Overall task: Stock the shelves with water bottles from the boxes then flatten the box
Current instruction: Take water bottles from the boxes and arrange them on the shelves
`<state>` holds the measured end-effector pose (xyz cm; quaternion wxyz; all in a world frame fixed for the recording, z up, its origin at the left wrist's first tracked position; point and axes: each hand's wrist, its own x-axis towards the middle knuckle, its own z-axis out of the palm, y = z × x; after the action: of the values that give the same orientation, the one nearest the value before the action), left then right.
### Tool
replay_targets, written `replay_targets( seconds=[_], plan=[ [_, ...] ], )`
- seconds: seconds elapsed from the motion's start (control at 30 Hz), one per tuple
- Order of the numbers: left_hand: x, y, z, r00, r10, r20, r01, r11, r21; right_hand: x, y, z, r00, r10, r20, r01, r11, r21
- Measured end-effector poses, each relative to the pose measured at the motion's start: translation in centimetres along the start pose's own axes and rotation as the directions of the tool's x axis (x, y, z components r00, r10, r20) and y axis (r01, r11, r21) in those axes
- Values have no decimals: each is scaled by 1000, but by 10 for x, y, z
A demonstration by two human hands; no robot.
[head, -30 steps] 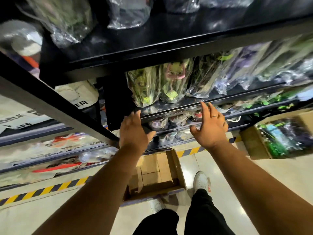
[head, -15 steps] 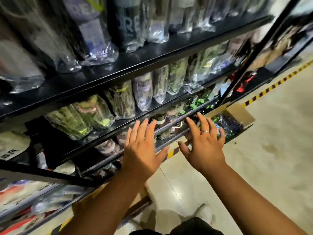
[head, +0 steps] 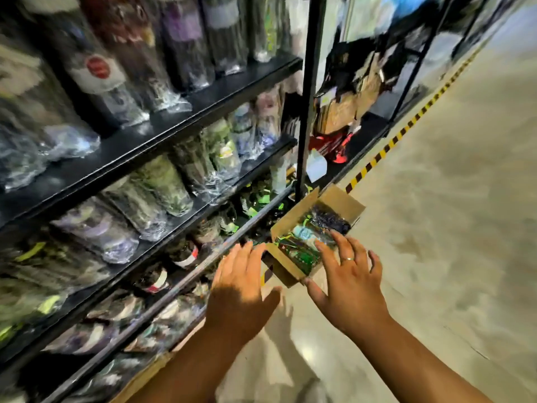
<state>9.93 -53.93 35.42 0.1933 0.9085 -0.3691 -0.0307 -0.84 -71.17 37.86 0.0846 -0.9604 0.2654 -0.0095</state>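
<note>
Beyond both empty hands' grip: open box (head: 316, 231) on floor.

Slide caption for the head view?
Open left hand and right hand extend toward the cardboard box of wrapped bottles beside the black shelves.

I've swung right, away from the emptied carton. My hands (head: 293, 289) now reach over the full box (head: 315, 231), spread.
</note>
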Motion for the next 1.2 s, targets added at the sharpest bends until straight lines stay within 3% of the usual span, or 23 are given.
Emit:
replay_targets(
  seconds=[0.33,0.5,0.73,0.87,1.03,1.2],
  plan=[
    [115,55,53,987,-12,163,6,999,37,78,95,4,989,129,69,-133,990,56],
    [188,48,94,930,-141,340,155,988,-14,152,123,27,985,99,140,-100,995,0],
    [312,18,164,887,-218,407,254,967,-36,282,171,79,952,170,254,-173,985,-11],
    [364,12,214,869,-198,453,220,975,4,330,200,126,917,221,332,-228,973,-17],
    [402,0,297,829,-240,506,281,960,-5,393,244,209,874,235,426,-248,968,-25],
    [421,-22,409,750,-340,568,399,917,23,466,290,335,843,171,510,-152,985,-79]
  ],
)
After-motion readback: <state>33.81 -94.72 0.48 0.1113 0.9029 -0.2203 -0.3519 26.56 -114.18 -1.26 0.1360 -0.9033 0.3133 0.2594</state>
